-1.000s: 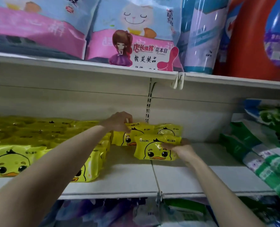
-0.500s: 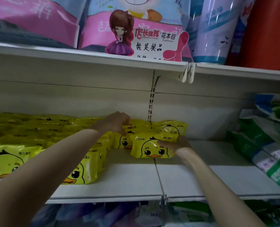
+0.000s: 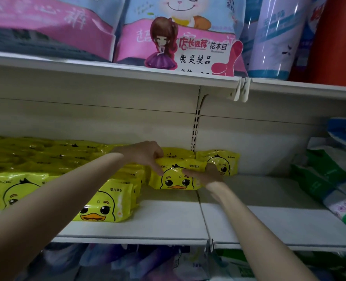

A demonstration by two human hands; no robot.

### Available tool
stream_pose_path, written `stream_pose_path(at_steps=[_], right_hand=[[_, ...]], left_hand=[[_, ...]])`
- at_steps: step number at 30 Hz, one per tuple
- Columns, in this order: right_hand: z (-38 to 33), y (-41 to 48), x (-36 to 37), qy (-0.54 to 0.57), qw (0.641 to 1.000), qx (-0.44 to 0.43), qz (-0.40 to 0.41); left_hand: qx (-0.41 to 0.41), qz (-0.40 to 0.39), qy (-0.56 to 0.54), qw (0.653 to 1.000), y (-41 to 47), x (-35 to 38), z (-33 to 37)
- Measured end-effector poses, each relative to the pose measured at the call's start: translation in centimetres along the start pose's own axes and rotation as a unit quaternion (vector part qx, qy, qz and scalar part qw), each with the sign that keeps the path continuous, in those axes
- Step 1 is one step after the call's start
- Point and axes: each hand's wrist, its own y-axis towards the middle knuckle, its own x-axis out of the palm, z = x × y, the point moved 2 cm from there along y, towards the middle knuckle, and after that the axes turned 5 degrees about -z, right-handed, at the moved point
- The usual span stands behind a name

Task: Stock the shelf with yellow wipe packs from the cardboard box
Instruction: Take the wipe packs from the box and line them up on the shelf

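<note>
A yellow wipe pack (image 3: 174, 180) with a duck face stands upright on the white middle shelf (image 3: 168, 222), near the back. My left hand (image 3: 145, 154) pinches its top left edge. My right hand (image 3: 207, 175) presses its right side with fingers across the front. Two more yellow packs stand behind it: one (image 3: 175, 155) at the back wall, another (image 3: 221, 162) to the right. A dense block of yellow packs (image 3: 46, 165) fills the shelf to the left, with one pack (image 3: 105, 207) at the front. The cardboard box is out of view.
Green and white bagged goods (image 3: 334, 179) lean in from the right end of the shelf. The upper shelf (image 3: 127, 69) carries pink and blue bags and a cartoon sign (image 3: 190, 51). A slotted upright (image 3: 196, 126) splits the back wall. Packets crowd the shelf below (image 3: 139, 262).
Both hands stay on the front duck pack. My left hand has shifted from the rear pack onto this pack's top left edge, and the pack sits slightly further back and left.
</note>
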Motion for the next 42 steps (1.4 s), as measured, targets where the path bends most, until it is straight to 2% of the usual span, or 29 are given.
stream_pose_path(at_steps=[8,12,17,24,30,37,42], right_hand=[[0.0,-0.4,0.2,-0.022,0.997,-0.012,-0.068],[0.8,0.7,0.5,0.007,0.999,-0.034,-0.022],[1.6,2.0,1.3,-0.017,0.998,-0.057,0.037],[1.4,1.4,1.4,-0.027,0.995,-0.073,0.064],[1.4,0.9,1.3,-0.005,0.992,-0.097,0.084],[-0.3,-2.1,0.3,0.013,0.987,-0.127,0.093],[-2.3,-6.3,0.2,0.008,0.983,-0.164,0.082]], left_hand=[[0.011,0.065,0.044,0.997,0.1,0.5,-0.3],[0.005,0.069,0.077,0.995,0.4,0.8,-0.2],[0.0,0.083,0.109,0.99,0.9,1.0,-0.7],[-0.011,0.107,0.116,0.987,1.1,0.9,-0.8],[-0.007,0.126,0.078,0.989,0.4,0.7,-1.2],[0.007,0.16,-0.062,0.985,-2.9,-0.1,-0.1],[0.017,0.194,-0.108,0.975,-7.6,-0.3,1.9]])
